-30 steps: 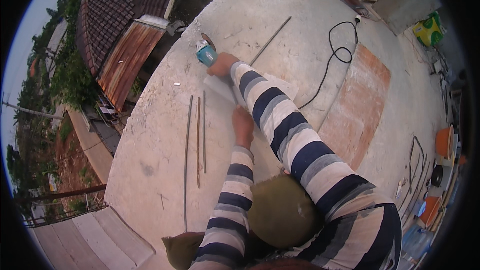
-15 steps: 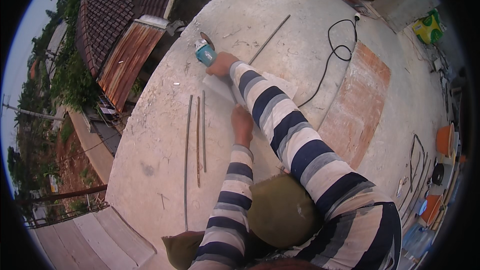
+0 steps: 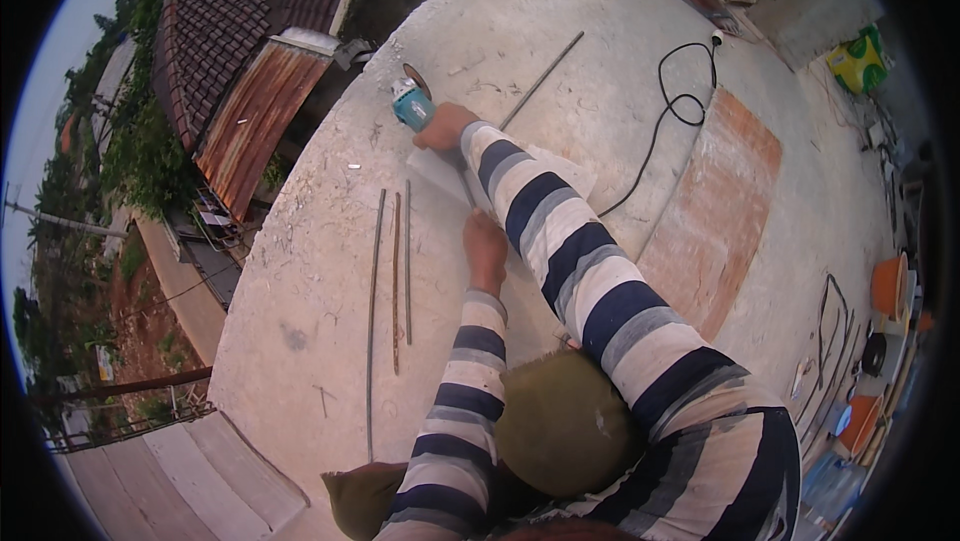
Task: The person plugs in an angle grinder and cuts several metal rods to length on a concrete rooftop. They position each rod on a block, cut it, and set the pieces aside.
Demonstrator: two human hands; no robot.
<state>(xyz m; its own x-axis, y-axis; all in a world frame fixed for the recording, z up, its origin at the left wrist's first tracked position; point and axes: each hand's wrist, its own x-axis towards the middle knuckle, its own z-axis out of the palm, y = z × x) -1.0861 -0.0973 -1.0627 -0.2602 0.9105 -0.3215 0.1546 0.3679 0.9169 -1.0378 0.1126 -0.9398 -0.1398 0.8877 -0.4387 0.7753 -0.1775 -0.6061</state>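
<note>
My right hand (image 3: 445, 128) is wrapped round a teal angle grinder (image 3: 412, 107), whose thin brown disc (image 3: 414, 78) stands beyond the hand at the far side. Lower down, my left hand (image 3: 485, 249) is closed on a thin grey metal rod (image 3: 469, 189) lying over a pale flat piece (image 3: 430, 173). The rod's far part is hidden behind my right hand and sleeve. Left of my left hand, two grey rods (image 3: 375, 311) and a brownish rod (image 3: 397, 281) lie side by side on the concrete. Another metal rod (image 3: 545, 79) slants away beyond my right forearm.
A black cable (image 3: 657, 141) loops over the concrete slab (image 3: 310, 286), beside a reddish board (image 3: 715, 211). The slab's edge drops off left, near tiled roofs (image 3: 215, 31). A person's sandalled foot (image 3: 710, 6) stands at the far right. Orange buckets (image 3: 888, 284) line the right side.
Almost nothing differs. Both hands keep their grip and place, and the whole picture has shifted very slightly.
</note>
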